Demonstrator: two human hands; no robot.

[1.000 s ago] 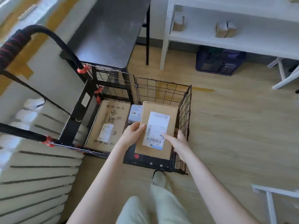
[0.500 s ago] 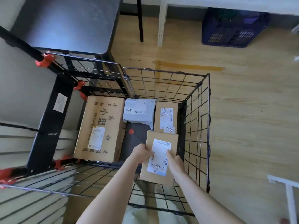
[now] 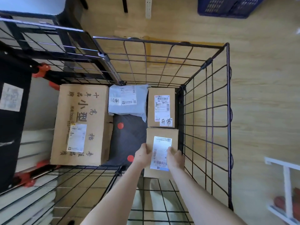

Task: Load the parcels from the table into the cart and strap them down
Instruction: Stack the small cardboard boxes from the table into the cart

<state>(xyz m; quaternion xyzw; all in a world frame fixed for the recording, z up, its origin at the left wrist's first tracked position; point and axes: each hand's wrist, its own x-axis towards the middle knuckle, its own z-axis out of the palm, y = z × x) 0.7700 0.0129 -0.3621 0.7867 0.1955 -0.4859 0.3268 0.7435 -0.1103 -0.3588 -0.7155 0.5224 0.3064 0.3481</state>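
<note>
**Labelled cardboard parcel [image 3: 162,133] held lengthwise along the right wire wall [image 3: 206,127] of the cart [image 3: 159,40]**

Nearest us, both hands hold the parcel by its long edges. Our left hand [image 3: 144,154] curls round the edge away from the right wire wall. Our right hand [image 3: 176,158] grips the edge next to that wall, thumb on the shipping label [image 3: 160,153]. The right hand is the one closer to the wire and has little room there.

The parcel's long axis runs away from us, parallel to the wall, in the cart's near corner. We cannot tell whether it is down on the floor yet. Just beyond, its far end meets or almost meets a smaller cardboard box [image 3: 151,111] against the same wall. The open room is the dark floor strip [image 3: 128,137] away from the wall, short of the grey mailer bag [image 3: 128,108] and beside the large carton [image 3: 95,127].
</note>
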